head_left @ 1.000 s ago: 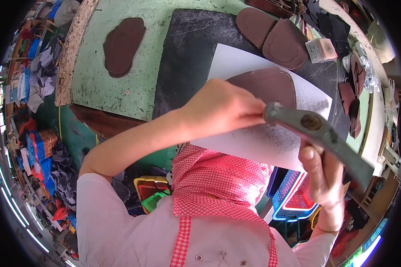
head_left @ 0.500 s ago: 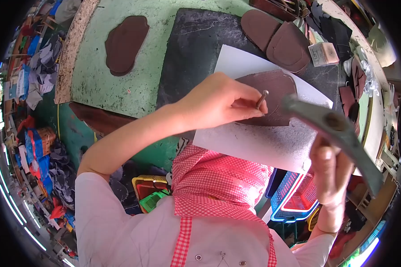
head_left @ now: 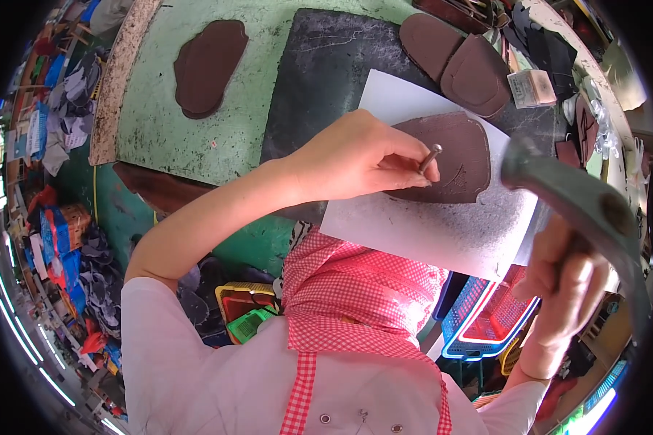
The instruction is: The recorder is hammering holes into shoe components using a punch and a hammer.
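My left hand (head_left: 370,156) pinches a thin metal punch (head_left: 432,156), its round end up and tilted a little. The punch stands over a brown leather piece (head_left: 453,156) that has a curved line of marks near the fingers; its lower tip is hidden by them. The leather lies on a white sheet (head_left: 421,225), which has grey smudges on its right part. To the right, my right hand (head_left: 566,283) is wrapped round the handle of a hammer (head_left: 569,185), whose metal head is raised, apart from the punch.
Under the sheet lies a dark slab (head_left: 319,87) on the green table (head_left: 145,138). More brown leather pieces (head_left: 210,69) lie at left, and another pair (head_left: 475,76) at back right by a small box (head_left: 532,88). Plastic baskets (head_left: 479,319) stand below the table edge.
The hammer and my right hand have moved right, away from the punch. My left hand keeps the punch in nearly the same place on the leather.
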